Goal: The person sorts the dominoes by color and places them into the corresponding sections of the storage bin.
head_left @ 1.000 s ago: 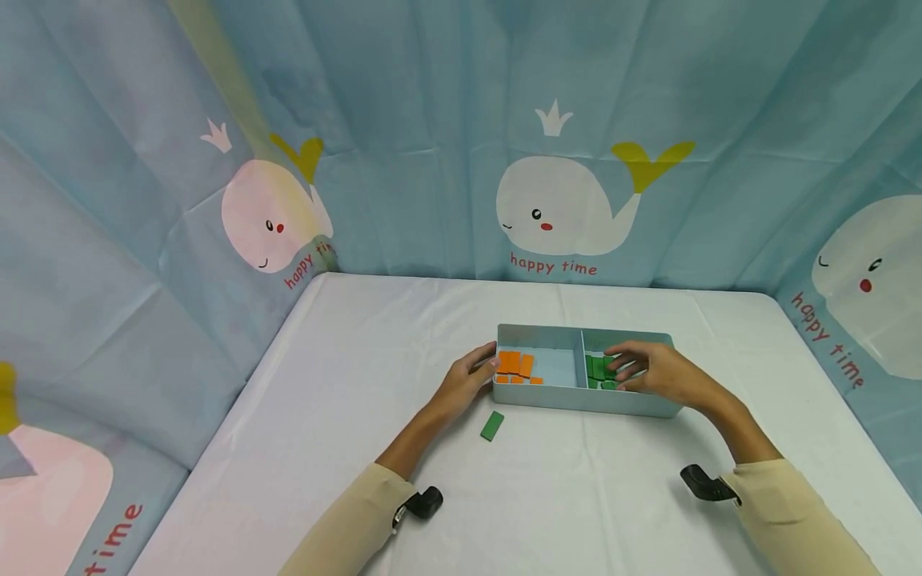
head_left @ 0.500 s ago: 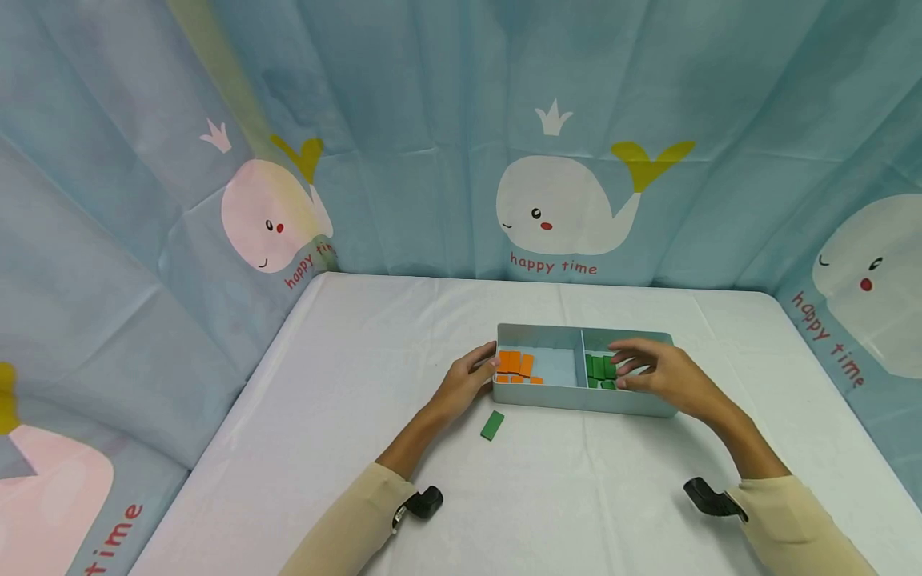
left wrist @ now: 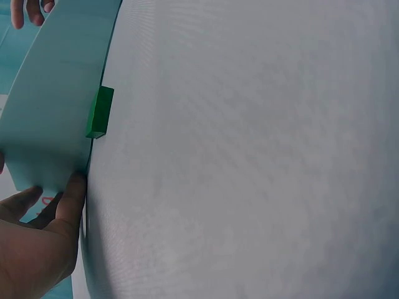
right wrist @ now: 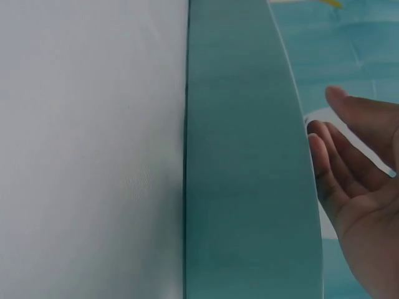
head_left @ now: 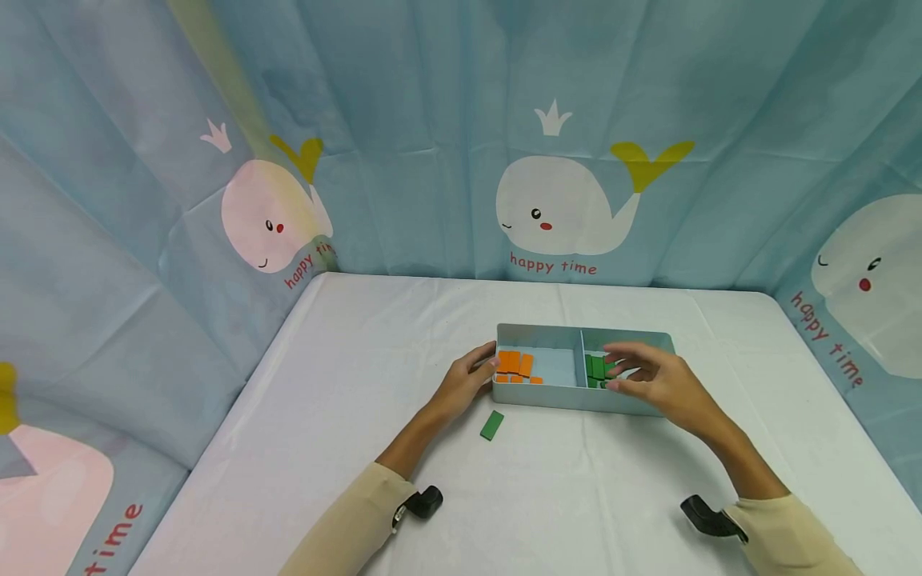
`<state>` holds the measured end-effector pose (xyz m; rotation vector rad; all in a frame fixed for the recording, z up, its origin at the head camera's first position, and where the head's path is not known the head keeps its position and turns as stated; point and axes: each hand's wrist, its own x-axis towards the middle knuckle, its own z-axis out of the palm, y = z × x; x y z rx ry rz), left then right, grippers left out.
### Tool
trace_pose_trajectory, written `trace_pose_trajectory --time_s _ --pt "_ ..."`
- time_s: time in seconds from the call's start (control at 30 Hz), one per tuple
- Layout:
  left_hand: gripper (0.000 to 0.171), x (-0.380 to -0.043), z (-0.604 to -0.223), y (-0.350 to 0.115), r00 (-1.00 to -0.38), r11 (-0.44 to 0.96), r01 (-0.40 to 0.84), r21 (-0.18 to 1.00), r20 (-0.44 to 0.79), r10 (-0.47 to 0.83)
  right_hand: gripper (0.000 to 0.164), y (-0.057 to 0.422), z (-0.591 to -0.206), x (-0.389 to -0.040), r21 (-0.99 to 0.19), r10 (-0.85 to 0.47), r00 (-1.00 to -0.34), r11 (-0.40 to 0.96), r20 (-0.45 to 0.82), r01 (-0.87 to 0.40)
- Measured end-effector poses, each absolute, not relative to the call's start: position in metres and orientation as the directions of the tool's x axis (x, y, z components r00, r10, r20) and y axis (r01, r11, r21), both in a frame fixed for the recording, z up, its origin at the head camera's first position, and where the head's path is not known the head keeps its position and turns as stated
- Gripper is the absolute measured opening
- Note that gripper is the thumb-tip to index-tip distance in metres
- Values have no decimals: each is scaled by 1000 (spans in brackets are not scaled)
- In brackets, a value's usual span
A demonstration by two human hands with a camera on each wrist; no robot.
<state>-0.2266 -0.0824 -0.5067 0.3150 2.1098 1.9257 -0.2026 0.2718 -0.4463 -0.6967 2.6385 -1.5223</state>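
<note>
A long light-blue box [head_left: 547, 396] with a divider lies on the table. Orange rectangular blocks [head_left: 515, 364] line the left end of its left compartment, and green blocks [head_left: 595, 369] lie in the right one, partly hidden by my right hand [head_left: 659, 380]. That hand hovers over the right compartment, thumb and fingers apart; in the right wrist view nothing shows between them. My left hand [head_left: 461, 384] holds the box's left end, fingertips against the outer wall [left wrist: 43, 168] and thumb at the rim. One loose green block [head_left: 492, 426] lies in front of the box, near the left hand.
A white cloth [head_left: 374, 360] covers the table. Blue curtains [head_left: 432, 96] with whale prints hang behind and at both sides. Each wrist carries a small black camera mount, one by the left sleeve [head_left: 346, 520] and one by the right sleeve [head_left: 792, 532].
My right hand has shifted slightly toward the front of the box, and its thumb and fingers have spread apart. The left hand, the box and the loose green block have stayed put.
</note>
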Motion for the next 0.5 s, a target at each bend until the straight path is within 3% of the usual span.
trace_pose_trajectory --time_s 0.5 --pt "61 -225 -504 -82 -942 98 -16 995 -47 333 44 245 -454 -188 -847 -464 -845 307 265 -434"
